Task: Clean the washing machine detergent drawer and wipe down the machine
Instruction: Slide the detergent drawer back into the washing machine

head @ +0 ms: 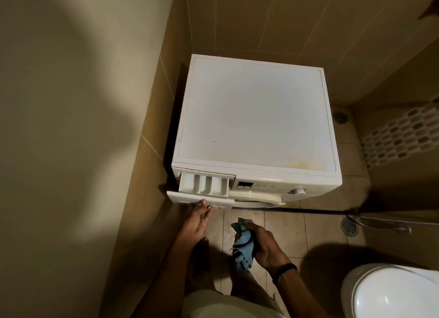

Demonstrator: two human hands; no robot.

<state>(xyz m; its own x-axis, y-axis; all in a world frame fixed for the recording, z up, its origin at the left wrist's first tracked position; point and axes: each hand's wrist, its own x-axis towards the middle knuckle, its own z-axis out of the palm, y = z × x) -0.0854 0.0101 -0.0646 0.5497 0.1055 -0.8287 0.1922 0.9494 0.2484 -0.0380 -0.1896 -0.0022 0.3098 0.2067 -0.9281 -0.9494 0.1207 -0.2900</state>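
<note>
While the right hand [263, 244] grips cloth [242, 249], left hand [196, 222] touches the drawer [190, 183].

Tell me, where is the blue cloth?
In the head view, low and centre: the right hand grips the cloth over the floor, just in front of the washer, right of the left hand at the open drawer.

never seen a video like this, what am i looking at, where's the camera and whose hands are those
It is one picture from a camera worn on a person's head, looking down at their own hands. The white box is a washing machine in a tiled bathroom corner, with a yellowish stain on its top. Its detergent drawer is pulled out, compartments showing. The left hand touches the drawer's front; the right hand grips a crumpled blue cloth. A toilet sits at the lower right.
</note>
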